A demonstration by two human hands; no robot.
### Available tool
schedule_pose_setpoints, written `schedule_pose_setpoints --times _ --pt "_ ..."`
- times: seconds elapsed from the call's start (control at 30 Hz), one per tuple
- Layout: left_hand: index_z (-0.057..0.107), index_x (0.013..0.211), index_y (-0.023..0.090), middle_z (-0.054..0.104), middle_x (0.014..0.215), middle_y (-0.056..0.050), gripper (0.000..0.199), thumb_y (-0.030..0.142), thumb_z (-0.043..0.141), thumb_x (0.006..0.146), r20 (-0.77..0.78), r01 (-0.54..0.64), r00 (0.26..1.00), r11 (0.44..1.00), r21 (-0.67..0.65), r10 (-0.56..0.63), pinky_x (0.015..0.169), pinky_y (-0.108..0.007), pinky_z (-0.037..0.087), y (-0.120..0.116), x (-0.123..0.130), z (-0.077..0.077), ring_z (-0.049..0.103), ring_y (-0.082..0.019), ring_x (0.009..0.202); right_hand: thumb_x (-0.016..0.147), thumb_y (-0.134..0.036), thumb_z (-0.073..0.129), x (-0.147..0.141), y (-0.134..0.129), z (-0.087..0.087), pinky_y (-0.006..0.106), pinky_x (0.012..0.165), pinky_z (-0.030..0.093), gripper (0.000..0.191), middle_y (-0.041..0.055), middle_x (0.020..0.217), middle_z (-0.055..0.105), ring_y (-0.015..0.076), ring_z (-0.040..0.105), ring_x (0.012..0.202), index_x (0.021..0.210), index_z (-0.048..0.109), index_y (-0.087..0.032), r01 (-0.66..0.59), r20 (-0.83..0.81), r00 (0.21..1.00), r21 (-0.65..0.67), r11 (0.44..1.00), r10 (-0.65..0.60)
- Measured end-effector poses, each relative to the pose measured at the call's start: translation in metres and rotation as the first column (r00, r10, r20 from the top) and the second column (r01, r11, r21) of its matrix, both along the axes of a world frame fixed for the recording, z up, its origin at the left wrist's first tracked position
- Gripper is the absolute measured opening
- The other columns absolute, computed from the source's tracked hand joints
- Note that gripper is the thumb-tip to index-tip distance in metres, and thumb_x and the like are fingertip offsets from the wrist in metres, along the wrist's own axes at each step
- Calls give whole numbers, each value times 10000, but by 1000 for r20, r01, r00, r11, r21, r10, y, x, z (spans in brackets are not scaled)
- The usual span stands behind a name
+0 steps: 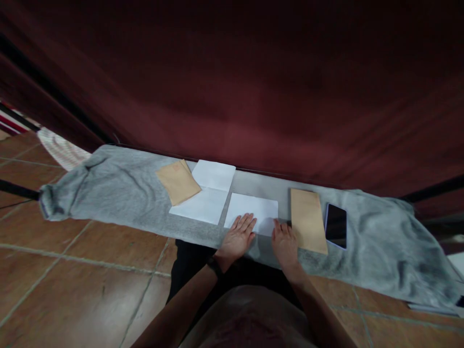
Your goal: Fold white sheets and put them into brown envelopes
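Observation:
My left hand (238,237) lies flat on the lower left part of a white sheet of paper (257,205), its fingers stretched out. A dark band circles that wrist. At the sheet's lower right corner rests my right hand (284,242), fingers extended and nothing visible held in them. Just right of it is a brown envelope (308,220), lying upright on the grey cloth. To the left of the sheet, a larger white paper (208,203) with a crease across its middle lies unfolded. Several brown envelopes, or at least two, (177,181) overlap its left edge.
A phone (336,226) with a dark screen lies right of the single envelope. Grey cloth (119,188) covers the narrow, bench-like surface and bunches at both ends. A dark red fabric wall (232,96) rises behind. Below is a brown tiled floor (90,285).

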State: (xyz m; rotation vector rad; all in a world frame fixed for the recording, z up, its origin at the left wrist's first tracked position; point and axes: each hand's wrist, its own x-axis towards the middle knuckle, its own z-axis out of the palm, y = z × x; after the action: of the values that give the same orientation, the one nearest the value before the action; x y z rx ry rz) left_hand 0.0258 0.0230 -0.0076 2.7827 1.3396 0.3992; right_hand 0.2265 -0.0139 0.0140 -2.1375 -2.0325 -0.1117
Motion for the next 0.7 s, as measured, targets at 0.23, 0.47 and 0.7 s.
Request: schedule_pose_setpoints --times 0.23,0.47,0.7 --pt "320 1561 88 321 1628 -160 596 329 390 1020 -4 17 1000 998 -61 -17 1259 -484 212 -7 4 1 219 -255 1544 1033 -253 321 -46 14 -9 483 1116 422 515 195 1518 485 279 425 1423 1510 399 -74 -244 -284 919 139 960 275" --pt "278 1576 68 331 1618 -177 602 169 332 985 -9 -29 1000 999 -45 29 1246 -496 252 -8 5 -2 264 -253 1528 1039 -249 311 -58 13 -28 520 1201 310 540 184 1603 380 273 316 1504 1550 352 -81 -302 -174 932 105 947 317" --pt "301 1556 42 345 1608 -192 590 309 349 1032 61 -200 978 979 -25 201 1243 -473 293 -6 -2 -5 224 -264 1539 1046 -297 338 -41 12 -38 523 1179 341 557 219 1602 364 298 341 1490 1549 338 -58 -168 -81 980 150 974 181"
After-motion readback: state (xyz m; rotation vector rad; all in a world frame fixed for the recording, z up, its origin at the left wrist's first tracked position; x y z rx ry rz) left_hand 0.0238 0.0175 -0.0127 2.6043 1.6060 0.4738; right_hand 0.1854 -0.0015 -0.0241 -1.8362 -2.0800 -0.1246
